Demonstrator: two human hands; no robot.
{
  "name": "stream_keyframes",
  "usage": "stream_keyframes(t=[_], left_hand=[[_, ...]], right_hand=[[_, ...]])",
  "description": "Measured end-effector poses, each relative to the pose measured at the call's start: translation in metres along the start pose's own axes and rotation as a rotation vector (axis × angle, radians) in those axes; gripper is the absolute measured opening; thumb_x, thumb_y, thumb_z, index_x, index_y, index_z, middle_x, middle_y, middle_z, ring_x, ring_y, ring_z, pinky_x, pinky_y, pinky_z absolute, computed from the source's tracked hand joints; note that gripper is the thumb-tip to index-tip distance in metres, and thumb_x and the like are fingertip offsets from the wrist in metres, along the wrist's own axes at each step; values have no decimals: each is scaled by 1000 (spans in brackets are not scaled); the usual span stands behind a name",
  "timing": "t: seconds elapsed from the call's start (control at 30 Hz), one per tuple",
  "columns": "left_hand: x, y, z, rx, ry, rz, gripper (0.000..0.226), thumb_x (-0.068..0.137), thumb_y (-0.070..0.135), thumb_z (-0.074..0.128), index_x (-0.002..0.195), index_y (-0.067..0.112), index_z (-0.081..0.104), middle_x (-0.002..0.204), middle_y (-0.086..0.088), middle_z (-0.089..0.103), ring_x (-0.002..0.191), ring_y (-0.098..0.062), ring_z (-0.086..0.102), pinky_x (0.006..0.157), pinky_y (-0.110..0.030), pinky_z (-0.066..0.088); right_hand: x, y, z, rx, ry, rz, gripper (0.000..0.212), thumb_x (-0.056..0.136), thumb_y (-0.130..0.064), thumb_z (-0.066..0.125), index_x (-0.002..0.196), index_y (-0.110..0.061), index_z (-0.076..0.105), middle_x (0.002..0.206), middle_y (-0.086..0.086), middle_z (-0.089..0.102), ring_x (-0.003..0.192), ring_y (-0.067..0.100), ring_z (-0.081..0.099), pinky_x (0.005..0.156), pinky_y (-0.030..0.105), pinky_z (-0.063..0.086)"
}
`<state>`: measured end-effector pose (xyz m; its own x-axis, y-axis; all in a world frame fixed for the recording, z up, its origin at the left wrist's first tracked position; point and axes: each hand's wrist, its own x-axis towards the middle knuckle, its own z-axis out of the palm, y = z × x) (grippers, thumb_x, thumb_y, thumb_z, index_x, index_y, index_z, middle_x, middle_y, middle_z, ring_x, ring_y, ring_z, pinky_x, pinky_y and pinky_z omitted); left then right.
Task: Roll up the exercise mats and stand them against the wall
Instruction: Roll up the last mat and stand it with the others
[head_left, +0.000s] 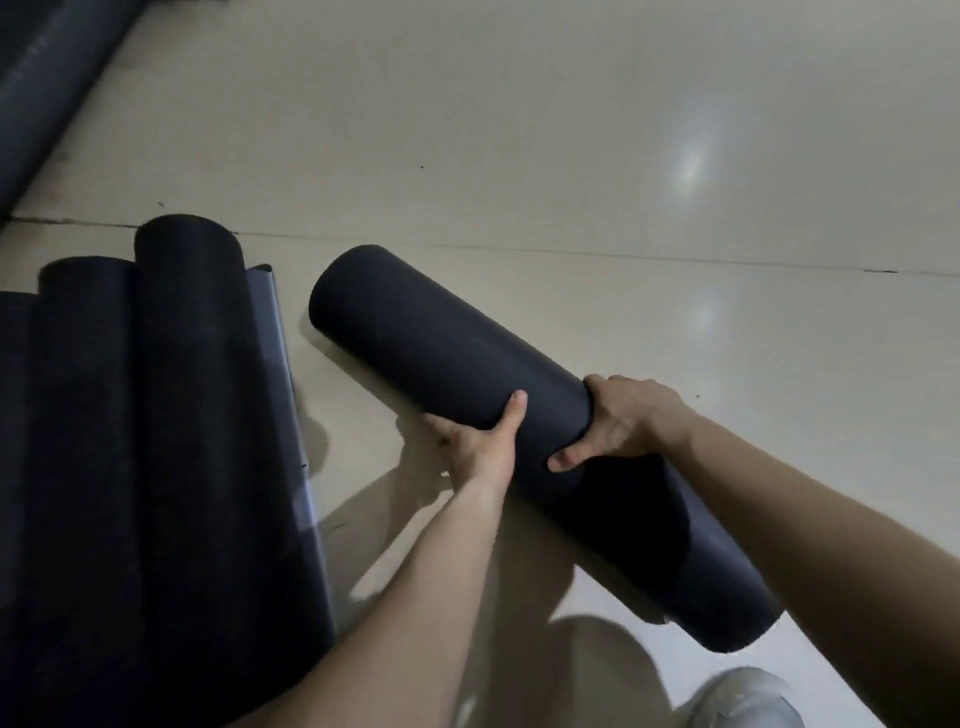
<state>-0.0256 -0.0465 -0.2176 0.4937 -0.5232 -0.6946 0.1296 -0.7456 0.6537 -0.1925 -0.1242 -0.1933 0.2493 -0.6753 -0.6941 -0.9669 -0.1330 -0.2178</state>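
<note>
A dark rolled exercise mat (431, 338) is held tilted above the pale floor, its far end pointing up-left and its near end down-right. My left hand (480, 447) grips it from below, thumb over the top. My right hand (618, 421) wraps over the roll's middle from the right. Its loose outer flap shows near the lower end. Three more dark rolled mats (182, 389) lie or lean side by side at the left.
Another dark mat (47, 88) lies at the top left corner. The pale tiled floor (623, 156) stretches ahead and to the right, with a seam running across it. A light-coloured trouser leg or shoe (743, 701) shows at the bottom right.
</note>
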Motion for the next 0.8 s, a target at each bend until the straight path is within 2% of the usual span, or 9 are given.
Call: stream_keyframes(t=[0.07, 0.17, 0.27, 0.37, 0.47, 0.53, 0.63, 0.7, 0.8], left_hand=[[-6, -6, -7, 60, 25, 18, 131, 72, 67, 78, 162, 28, -9, 165, -8, 27, 143, -36, 40, 116, -47, 38], [-6, -7, -32, 134, 45, 68, 127, 70, 63, 82, 161, 38, -3, 163, -3, 33, 139, -36, 46, 112, -47, 42], [4, -13, -58, 73, 24, 48, 114, 66, 55, 89, 157, 29, 26, 152, -1, 50, 128, -30, 57, 103, -40, 48], [6, -22, -75, -57, -72, -65, 98, 53, 62, 90, 133, 16, 59, 128, -3, 70, 107, -23, 68, 91, -34, 54], [9, -27, -79, -78, -107, -92, 95, 54, 64, 89, 131, 15, 61, 123, -1, 71, 104, -21, 69, 87, -33, 54], [13, -29, -82, -86, -135, -116, 88, 62, 60, 88, 132, 16, 59, 124, -2, 71, 104, -21, 69, 78, -31, 54], [16, -33, -86, -93, -144, -142, 99, 56, 67, 88, 136, 18, 55, 124, -1, 70, 103, -20, 69, 67, -28, 52], [15, -36, -86, -75, -137, -143, 105, 52, 72, 86, 136, 19, 52, 125, 0, 69, 102, -20, 67, 70, -30, 53], [14, -39, -82, -62, -72, -125, 110, 44, 78, 83, 132, 20, 52, 123, 0, 69, 104, -22, 68, 91, -42, 57]], right_hand=[[-8, -16, 19, 93, 5, 26, 116, 39, -95, 71, 129, -25, 53, 122, -2, 67, 107, 27, 64, 90, 38, 52], [-21, -38, 47, 261, -16, 51, 115, 45, -93, 72, 131, -19, 53, 123, 1, 67, 99, 24, 61, 84, 37, 50], [-26, -42, 67, 427, -54, 26, 117, 42, -96, 64, 132, -23, 56, 122, -2, 69, 105, 23, 66, 93, 39, 54], [-20, -30, 75, 636, -116, 9, 126, 40, -93, 74, 144, -26, 49, 130, 0, 67, 115, 22, 66, 104, 39, 51], [-15, -26, 89, 797, -175, 21, 122, 38, -88, 82, 137, -21, 55, 129, -2, 66, 117, 21, 66, 104, 38, 51], [-11, -30, 101, 962, -232, -15, 110, 42, -77, 91, 129, -15, 64, 122, 0, 75, 112, 22, 72, 106, 44, 53], [-14, -38, 108, 1116, -255, -62, 87, 56, -59, 95, 127, -15, 70, 115, 2, 78, 107, 22, 75, 105, 45, 54], [-16, -41, 107, 1159, -259, -73, 75, 66, -50, 92, 128, -14, 69, 116, 3, 78, 107, 22, 75, 105, 44, 54], [-19, -39, 104, 1174, -312, -62, 73, 72, -50, 88, 130, -11, 67, 117, 5, 78, 108, 23, 75, 105, 43, 54]])
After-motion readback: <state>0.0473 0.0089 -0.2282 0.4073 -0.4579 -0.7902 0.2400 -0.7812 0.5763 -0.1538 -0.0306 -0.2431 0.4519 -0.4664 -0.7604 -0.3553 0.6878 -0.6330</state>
